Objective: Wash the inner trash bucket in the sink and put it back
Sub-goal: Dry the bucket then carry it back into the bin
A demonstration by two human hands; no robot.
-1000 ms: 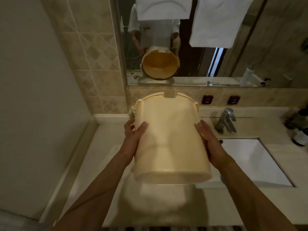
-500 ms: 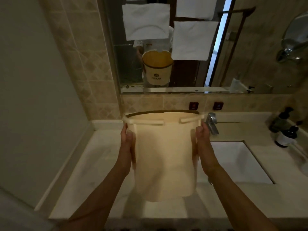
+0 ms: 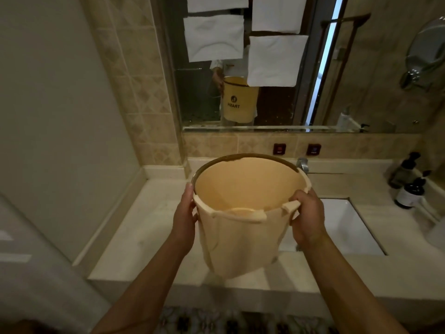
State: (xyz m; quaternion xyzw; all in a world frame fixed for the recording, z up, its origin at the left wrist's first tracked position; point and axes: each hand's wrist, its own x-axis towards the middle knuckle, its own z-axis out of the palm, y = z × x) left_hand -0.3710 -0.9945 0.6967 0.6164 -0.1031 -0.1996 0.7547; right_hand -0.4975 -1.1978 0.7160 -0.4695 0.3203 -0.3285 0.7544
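A cream plastic inner trash bucket [image 3: 243, 242] hangs in the air above the marble counter [image 3: 144, 227], its open mouth tipped toward me so the inside shows, with nothing in it. My left hand [image 3: 184, 219] grips its left side just under the rim. My right hand [image 3: 307, 218] grips the right side at the rim notch. The white sink basin [image 3: 349, 227] lies to the right, behind my right hand. The chrome faucet [image 3: 302, 164] peeks out behind the bucket's far rim.
A mirror [image 3: 289, 68] above the counter reflects the bucket and white towels. Two dark pump bottles [image 3: 409, 189] stand at the right end of the counter. Two red switches [image 3: 296, 149] sit on the tiled backsplash. A wall [image 3: 60, 116] closes the left side.
The bucket has been turned from mouth-away, through upright, to mouth tilted toward me. Both hands slid up to its rim, and the view drew back from the counter.
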